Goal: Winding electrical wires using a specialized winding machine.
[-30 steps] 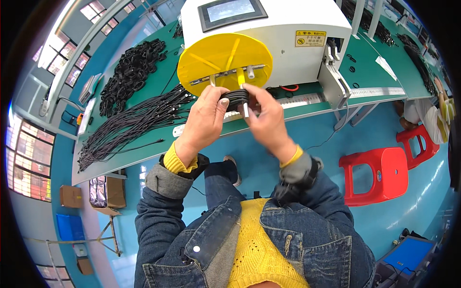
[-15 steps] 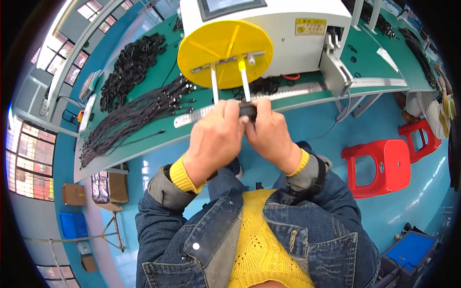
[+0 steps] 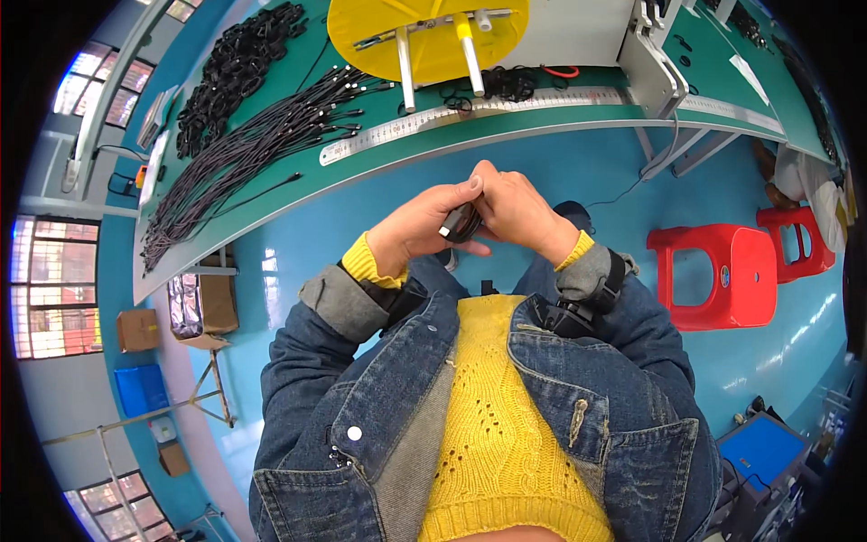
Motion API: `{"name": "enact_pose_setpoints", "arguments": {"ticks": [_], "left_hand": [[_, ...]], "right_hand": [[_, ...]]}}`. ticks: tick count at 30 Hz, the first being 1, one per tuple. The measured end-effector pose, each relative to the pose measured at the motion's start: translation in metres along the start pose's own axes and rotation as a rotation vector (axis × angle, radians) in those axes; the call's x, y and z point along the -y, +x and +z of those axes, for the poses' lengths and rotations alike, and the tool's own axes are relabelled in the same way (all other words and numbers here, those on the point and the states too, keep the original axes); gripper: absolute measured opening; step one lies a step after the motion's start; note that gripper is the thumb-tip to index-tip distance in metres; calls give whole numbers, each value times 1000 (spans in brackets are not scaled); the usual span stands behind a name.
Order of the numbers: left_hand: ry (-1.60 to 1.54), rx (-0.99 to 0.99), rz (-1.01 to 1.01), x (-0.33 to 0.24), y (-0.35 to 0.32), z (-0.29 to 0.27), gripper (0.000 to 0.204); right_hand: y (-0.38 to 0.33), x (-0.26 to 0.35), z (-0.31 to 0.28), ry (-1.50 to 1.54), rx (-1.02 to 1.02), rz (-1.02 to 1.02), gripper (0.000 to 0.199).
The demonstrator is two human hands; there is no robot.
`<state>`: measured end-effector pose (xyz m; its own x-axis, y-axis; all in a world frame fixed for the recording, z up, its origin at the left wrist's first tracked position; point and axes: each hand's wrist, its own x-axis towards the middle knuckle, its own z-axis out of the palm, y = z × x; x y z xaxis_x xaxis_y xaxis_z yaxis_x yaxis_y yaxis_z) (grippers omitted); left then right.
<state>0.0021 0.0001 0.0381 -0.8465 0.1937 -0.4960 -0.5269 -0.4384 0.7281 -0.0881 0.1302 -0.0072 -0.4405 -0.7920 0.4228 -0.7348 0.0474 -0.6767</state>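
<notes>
A small coiled black cable (image 3: pixel 461 223) with a pale metal plug end sits between my two hands, in front of my body and short of the table edge. My left hand (image 3: pixel 420 219) supports the coil, its thumb pressed in at the top and its fingers underneath. Closed round the coil's other side is my right hand (image 3: pixel 518 210), whose fingertips are partly hidden. Beyond the hands, a yellow disc (image 3: pixel 375 27) carries two bare metal prongs that point toward me. A bundle of black cables with metal plugs (image 3: pixel 262 158) lies on the table to the left.
A steel ruler (image 3: pixel 397 133) lies along the front of the green table (image 3: pixel 271 210). Black ties (image 3: pixel 510 84) lie beneath the disc, and a heap of coiled cables (image 3: pixel 237 72) is farther left. Red stools (image 3: pixel 722 275) stand at the right. Cardboard boxes (image 3: pixel 217 303) are at lower left.
Both hands have come away from the disc's prongs toward my body, bringing the coiled cable with them. The left hand has turned and its fingers now reach under the coil. The view has shifted.
</notes>
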Motion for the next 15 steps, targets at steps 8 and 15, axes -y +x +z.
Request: {"name": "enact_pose_setpoints", "arguments": {"ticks": [8,15], "left_hand": [[401,-27,-282,-22,1,2,52],[549,119,-456,18,24,-26,44]], "right_hand": [[-9,-11,8,14,52,84,18],[-3,11,-15,-474,452,-67,18]]}}
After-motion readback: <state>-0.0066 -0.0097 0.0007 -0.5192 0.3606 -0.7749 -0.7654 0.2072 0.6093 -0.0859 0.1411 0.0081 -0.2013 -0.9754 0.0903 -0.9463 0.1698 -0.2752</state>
